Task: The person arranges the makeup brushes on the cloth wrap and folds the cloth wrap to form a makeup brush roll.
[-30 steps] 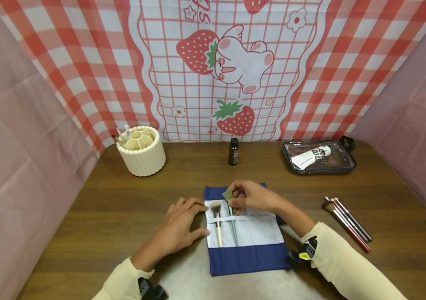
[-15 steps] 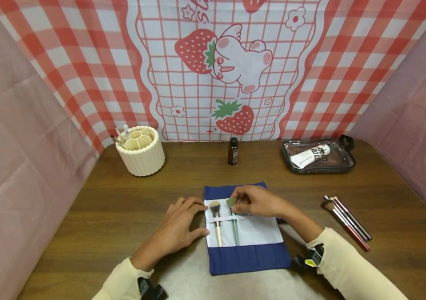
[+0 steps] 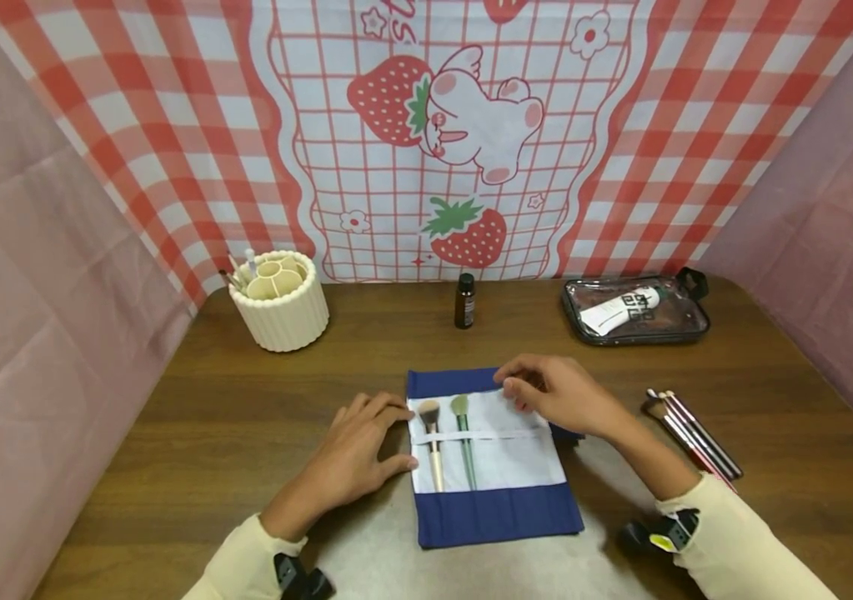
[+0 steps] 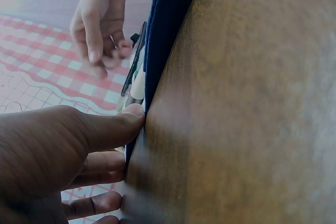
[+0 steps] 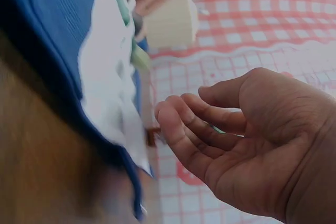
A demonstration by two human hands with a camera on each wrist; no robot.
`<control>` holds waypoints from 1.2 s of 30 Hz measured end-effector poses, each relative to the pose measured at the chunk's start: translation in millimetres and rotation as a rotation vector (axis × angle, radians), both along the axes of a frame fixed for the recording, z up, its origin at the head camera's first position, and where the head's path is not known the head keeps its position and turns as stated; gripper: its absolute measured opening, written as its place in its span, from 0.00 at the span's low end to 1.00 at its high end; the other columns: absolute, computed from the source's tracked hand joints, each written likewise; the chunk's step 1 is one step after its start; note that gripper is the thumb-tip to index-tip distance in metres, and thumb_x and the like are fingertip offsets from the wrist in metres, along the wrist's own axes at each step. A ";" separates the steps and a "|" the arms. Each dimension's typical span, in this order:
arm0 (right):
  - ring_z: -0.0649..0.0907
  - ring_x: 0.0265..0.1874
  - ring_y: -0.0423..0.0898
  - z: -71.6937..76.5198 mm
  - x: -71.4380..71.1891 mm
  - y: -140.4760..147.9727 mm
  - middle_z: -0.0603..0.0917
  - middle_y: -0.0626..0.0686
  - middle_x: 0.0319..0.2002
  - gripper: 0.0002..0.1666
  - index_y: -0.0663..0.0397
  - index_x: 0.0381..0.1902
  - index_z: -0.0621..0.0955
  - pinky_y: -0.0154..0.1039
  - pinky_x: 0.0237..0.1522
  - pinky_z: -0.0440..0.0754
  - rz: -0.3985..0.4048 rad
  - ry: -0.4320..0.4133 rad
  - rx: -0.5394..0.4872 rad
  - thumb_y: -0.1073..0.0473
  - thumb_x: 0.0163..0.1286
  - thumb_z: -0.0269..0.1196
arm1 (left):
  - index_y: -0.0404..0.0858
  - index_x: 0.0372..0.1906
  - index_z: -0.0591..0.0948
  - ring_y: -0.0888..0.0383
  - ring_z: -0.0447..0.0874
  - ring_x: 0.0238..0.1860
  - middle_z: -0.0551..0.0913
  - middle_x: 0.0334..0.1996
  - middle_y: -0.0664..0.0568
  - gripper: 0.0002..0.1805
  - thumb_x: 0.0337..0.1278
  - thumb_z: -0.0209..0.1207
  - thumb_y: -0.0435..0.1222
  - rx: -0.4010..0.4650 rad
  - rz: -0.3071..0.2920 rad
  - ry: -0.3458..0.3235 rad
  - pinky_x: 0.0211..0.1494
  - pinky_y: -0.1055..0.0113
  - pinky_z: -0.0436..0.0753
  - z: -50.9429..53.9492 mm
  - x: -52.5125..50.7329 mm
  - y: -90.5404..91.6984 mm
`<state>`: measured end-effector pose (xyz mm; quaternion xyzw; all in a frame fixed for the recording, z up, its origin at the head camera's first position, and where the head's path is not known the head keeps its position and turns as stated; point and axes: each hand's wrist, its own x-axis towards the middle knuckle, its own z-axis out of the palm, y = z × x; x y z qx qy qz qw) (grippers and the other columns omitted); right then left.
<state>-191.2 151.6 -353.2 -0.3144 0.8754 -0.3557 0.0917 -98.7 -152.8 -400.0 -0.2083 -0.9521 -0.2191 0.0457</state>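
A blue and white brush roll [image 3: 499, 514] lies unfolded on the table. Under its white elastic band are a brush with a cream handle [image 3: 437, 471] at the left and a green brush [image 3: 469, 463] beside it. The left hand [image 3: 343, 458] rests at the roll's left edge, thumb and fingertips touching it; in the left wrist view the thumb of that hand [image 4: 68, 140] lies against the edge. Above the roll's upper right part hovers the right hand [image 3: 564, 396], fingers loosely bent and holding nothing, as the right wrist view shows of this hand [image 5: 252, 135].
Several brushes [image 3: 696, 437] lie together at the right. Behind stand a cream holder [image 3: 285, 321] with brushes at the left and a dark bottle [image 3: 464, 302] in the middle. A clear pouch [image 3: 666, 331] with a white tube [image 3: 614, 313] lies at the back right.
The right hand has let go of the green brush, which now lies under the band, and has moved right. The left hand has stayed at the roll's edge.
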 end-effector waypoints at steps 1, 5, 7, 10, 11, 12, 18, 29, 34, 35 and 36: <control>0.85 0.29 0.43 3.2 0.1 5.0 0.86 0.50 0.34 0.12 0.56 0.50 0.85 0.38 0.30 0.82 -0.021 0.010 -0.004 0.57 0.76 0.60 | 0.41 0.58 0.82 0.50 0.72 0.56 0.77 0.58 0.52 0.32 0.51 0.73 0.52 0.002 0.001 -0.001 0.54 0.52 0.71 0.1 0.2 -0.2; 0.83 0.27 0.41 15.3 -0.2 25.7 0.85 0.47 0.30 0.10 0.53 0.47 0.85 0.37 0.28 0.80 -0.093 0.090 0.028 0.56 0.76 0.60 | 0.41 0.58 0.82 0.49 0.72 0.56 0.77 0.58 0.51 0.32 0.51 0.73 0.52 0.003 0.001 0.001 0.54 0.52 0.71 0.3 0.8 -0.6; 0.82 0.27 0.40 19.7 -1.0 35.9 0.84 0.44 0.27 0.08 0.51 0.45 0.85 0.37 0.29 0.78 -0.122 0.144 0.067 0.56 0.75 0.61 | 0.40 0.58 0.82 0.49 0.72 0.56 0.77 0.58 0.51 0.32 0.51 0.73 0.52 0.003 0.003 0.001 0.53 0.52 0.71 0.3 1.0 -0.8; 0.81 0.26 0.39 25.5 -1.9 50.3 0.83 0.43 0.26 0.06 0.48 0.43 0.85 0.38 0.29 0.77 -0.172 0.205 0.123 0.56 0.75 0.62 | 0.40 0.58 0.82 0.49 0.72 0.56 0.77 0.58 0.51 0.32 0.51 0.73 0.52 0.002 0.006 -0.002 0.53 0.52 0.71 0.3 1.1 -1.0; 0.81 0.26 0.39 27.2 -2.2 55.3 0.83 0.43 0.26 0.05 0.47 0.43 0.85 0.38 0.30 0.77 -0.193 0.220 0.139 0.56 0.75 0.62 | 0.40 0.58 0.82 0.49 0.72 0.56 0.77 0.58 0.51 0.31 0.51 0.73 0.51 0.001 0.006 -0.001 0.53 0.52 0.71 0.1 1.0 -1.0; 0.81 0.26 0.39 29.1 -2.2 60.9 0.83 0.43 0.26 0.05 0.47 0.42 0.85 0.39 0.30 0.77 -0.211 0.234 0.154 0.57 0.75 0.62 | 0.40 0.58 0.82 0.49 0.72 0.56 0.77 0.58 0.51 0.31 0.51 0.73 0.51 0.000 0.006 -0.001 0.53 0.52 0.71 -0.1 0.8 -0.8; 0.79 0.26 0.42 36.1 -2.8 99.2 0.83 0.45 0.27 0.08 0.51 0.44 0.84 0.41 0.28 0.75 -0.304 0.208 0.250 0.55 0.75 0.61 | 0.40 0.58 0.82 0.50 0.72 0.56 0.77 0.58 0.51 0.31 0.51 0.73 0.51 0.003 -0.002 0.005 0.53 0.52 0.71 0.1 0.0 -0.3; 0.80 0.25 0.41 18.3 -2.8 162.2 0.85 0.44 0.27 0.10 0.57 0.39 0.84 0.45 0.30 0.74 -0.336 0.173 0.391 0.55 0.71 0.64 | 0.40 0.58 0.82 0.50 0.71 0.56 0.77 0.58 0.51 0.32 0.51 0.73 0.52 0.007 -0.005 0.006 0.53 0.53 0.71 -0.6 0.0 -1.4; 0.78 0.25 0.42 9.3 2.4 175.0 0.83 0.43 0.26 0.10 0.56 0.37 0.84 0.43 0.28 0.73 -0.345 0.131 0.436 0.54 0.70 0.65 | 0.40 0.58 0.82 0.49 0.71 0.57 0.77 0.59 0.50 0.32 0.51 0.73 0.53 0.003 -0.008 0.003 0.53 0.53 0.71 -1.4 -0.2 -1.5; 0.77 0.25 0.42 8.5 3.4 175.8 0.83 0.43 0.26 0.10 0.55 0.36 0.84 0.43 0.28 0.73 -0.345 0.129 0.446 0.54 0.70 0.65 | 0.40 0.59 0.82 0.49 0.71 0.57 0.77 0.59 0.50 0.32 0.51 0.73 0.53 0.000 -0.008 0.004 0.53 0.53 0.71 -1.6 -0.4 -1.4; 0.77 0.25 0.42 8.2 4.4 176.6 0.83 0.43 0.26 0.11 0.54 0.35 0.83 0.43 0.28 0.72 -0.343 0.122 0.453 0.53 0.70 0.65 | 0.40 0.59 0.82 0.49 0.71 0.57 0.77 0.59 0.50 0.32 0.51 0.73 0.53 -0.003 -0.007 0.004 0.53 0.53 0.71 -1.8 -0.7 -1.2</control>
